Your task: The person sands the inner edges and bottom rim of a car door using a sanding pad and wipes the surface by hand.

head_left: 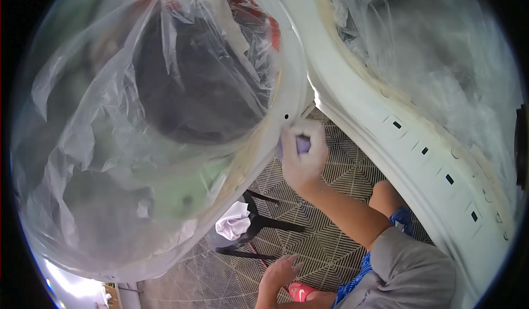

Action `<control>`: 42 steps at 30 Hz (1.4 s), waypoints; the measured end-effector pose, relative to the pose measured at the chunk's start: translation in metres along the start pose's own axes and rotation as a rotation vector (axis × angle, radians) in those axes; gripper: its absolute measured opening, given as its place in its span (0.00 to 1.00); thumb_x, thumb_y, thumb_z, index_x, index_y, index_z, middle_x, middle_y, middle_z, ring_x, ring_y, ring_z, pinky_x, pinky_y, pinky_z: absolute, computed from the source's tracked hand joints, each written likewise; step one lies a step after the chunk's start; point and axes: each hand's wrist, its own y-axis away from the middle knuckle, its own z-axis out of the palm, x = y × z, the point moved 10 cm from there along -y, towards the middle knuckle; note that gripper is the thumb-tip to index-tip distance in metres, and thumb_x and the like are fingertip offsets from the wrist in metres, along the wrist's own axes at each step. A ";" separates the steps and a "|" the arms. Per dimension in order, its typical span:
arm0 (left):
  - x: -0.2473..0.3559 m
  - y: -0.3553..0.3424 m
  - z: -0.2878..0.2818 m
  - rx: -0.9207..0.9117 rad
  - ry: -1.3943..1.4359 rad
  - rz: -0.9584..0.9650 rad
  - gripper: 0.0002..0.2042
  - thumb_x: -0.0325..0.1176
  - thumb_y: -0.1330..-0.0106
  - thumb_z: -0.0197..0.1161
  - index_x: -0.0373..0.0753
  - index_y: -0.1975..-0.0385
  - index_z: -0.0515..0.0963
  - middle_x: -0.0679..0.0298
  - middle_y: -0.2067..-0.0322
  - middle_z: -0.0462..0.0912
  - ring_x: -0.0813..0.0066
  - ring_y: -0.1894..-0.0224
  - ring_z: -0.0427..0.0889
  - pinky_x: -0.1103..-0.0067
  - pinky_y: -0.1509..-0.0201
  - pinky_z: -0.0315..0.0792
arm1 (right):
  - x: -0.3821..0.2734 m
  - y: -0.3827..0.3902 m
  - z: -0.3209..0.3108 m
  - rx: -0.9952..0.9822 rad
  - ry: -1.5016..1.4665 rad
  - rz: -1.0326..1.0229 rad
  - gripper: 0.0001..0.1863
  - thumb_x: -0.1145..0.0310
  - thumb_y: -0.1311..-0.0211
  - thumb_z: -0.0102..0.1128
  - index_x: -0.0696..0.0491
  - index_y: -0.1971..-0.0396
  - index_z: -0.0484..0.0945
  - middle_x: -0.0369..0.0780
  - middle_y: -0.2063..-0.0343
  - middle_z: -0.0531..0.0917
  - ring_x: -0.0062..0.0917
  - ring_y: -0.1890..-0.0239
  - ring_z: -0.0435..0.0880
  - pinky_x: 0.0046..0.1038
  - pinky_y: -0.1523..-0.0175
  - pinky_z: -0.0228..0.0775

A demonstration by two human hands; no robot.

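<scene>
Presently, your right hand (303,149) curls around a purple pad (303,144) against the white panel (293,55); your left hand (280,271), fingers loosely spread, hangs near the black stool (275,223)

We've got a floor (352,168) with a pattern of dark and pale angled stripes, and a black stool (255,221) standing right on it. On the stool we see a crumpled whitish sheet (233,221), can't tell if paper or cloth. Red slipper (298,292)'s on the floor too.
</scene>
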 end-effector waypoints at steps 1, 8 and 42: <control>0.003 0.000 0.000 -0.019 -0.009 0.027 0.25 0.50 0.30 0.56 0.38 0.41 0.75 0.48 0.45 0.79 0.50 0.42 0.78 0.62 0.38 0.71 | 0.002 0.004 0.003 -0.067 -0.019 -0.041 0.08 0.84 0.43 0.63 0.56 0.69 0.74 0.39 0.74 0.79 0.22 0.74 0.78 0.24 0.67 0.71; 0.048 0.004 -0.043 0.190 -0.043 0.089 0.19 0.44 0.29 0.57 0.36 0.49 0.79 0.49 0.51 0.83 0.50 0.51 0.83 0.63 0.45 0.76 | 0.028 -0.049 -0.030 0.071 0.008 0.137 0.08 0.80 0.40 0.66 0.56 0.70 0.74 0.35 0.75 0.79 0.14 0.73 0.75 0.21 0.65 0.70; 0.041 -0.005 -0.043 0.472 0.066 0.055 0.09 0.38 0.34 0.62 0.39 0.68 0.82 0.57 0.69 0.82 0.54 0.65 0.84 0.63 0.63 0.78 | 0.041 -0.013 0.012 -0.330 -0.118 0.303 0.09 0.68 0.30 0.60 0.58 0.63 0.73 0.33 0.78 0.78 0.12 0.77 0.72 0.19 0.70 0.66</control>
